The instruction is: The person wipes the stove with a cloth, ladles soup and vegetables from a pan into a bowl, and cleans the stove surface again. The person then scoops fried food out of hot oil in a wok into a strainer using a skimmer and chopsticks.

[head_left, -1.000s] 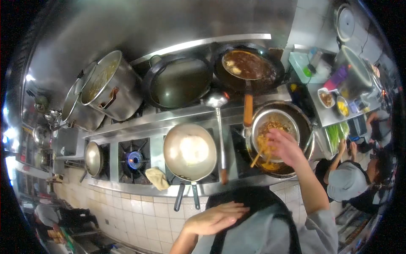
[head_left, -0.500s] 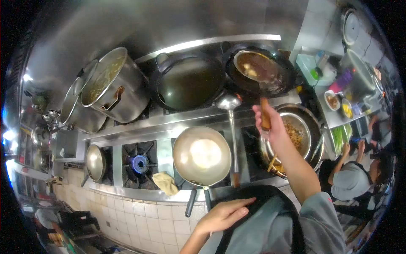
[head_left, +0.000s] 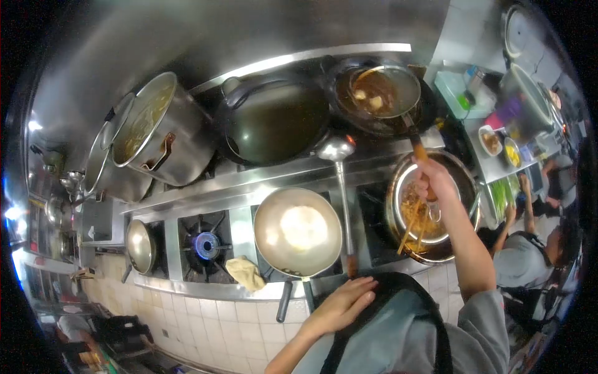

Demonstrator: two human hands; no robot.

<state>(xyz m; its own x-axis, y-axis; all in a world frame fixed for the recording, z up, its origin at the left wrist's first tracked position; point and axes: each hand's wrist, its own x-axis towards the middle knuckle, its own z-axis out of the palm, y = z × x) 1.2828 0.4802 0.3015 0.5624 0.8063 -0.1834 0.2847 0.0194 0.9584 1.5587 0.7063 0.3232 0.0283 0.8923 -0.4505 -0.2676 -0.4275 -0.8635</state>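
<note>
Nearest to me, my left hand (head_left: 339, 305) rests flat on the dark apron (head_left: 398, 311) at my chest, the grip apart and the fingers spread, holding nothing. Just beyond it I see the steel counter (head_left: 237, 218) of the stove, with a yellow cloth (head_left: 245, 272) at its front edge and a blue flame (head_left: 205, 245) burning on the free burner. Beside the flame stands an empty steel wok (head_left: 298, 232), and a long ladle (head_left: 341, 187) lies along its right side. On the right, my right hand (head_left: 434, 181) is over a metal strainer bowl (head_left: 416, 206) with noodles, where chopsticks (head_left: 412, 227) lean on the rim. The grip of this hand is closed around the wooden handle of a scoop pan (head_left: 386, 91). The scoop is raised over the dark wok (head_left: 374, 100) at the back and it carries brown broth with some pale pieces. Farther left at the back are a black wok (head_left: 274, 121) and a big stockpot (head_left: 156, 134). At the far right another person (head_left: 529, 249) is working.
</note>
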